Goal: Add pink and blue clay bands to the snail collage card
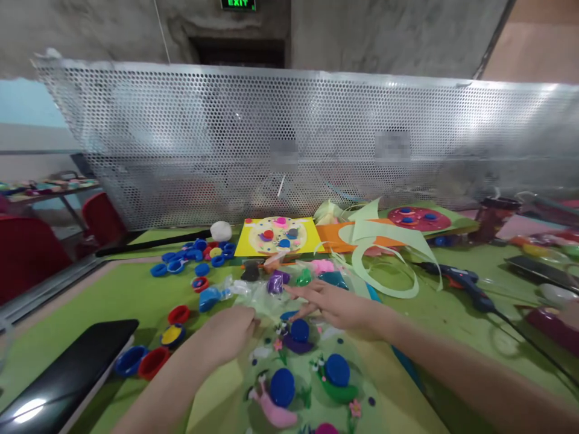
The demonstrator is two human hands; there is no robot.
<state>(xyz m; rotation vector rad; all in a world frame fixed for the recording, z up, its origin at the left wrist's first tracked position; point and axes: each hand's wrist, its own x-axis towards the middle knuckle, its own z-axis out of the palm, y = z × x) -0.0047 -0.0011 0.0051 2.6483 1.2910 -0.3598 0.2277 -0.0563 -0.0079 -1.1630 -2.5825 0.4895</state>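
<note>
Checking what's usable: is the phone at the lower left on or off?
Screen looks off: the phone lies flat, glass dark, showing only a reflected glare.

left hand point(228, 331) – knuckles up, fingers curled under | right hand point(337, 304) – flat, fingers stretched leftward | forearms bare
</note>
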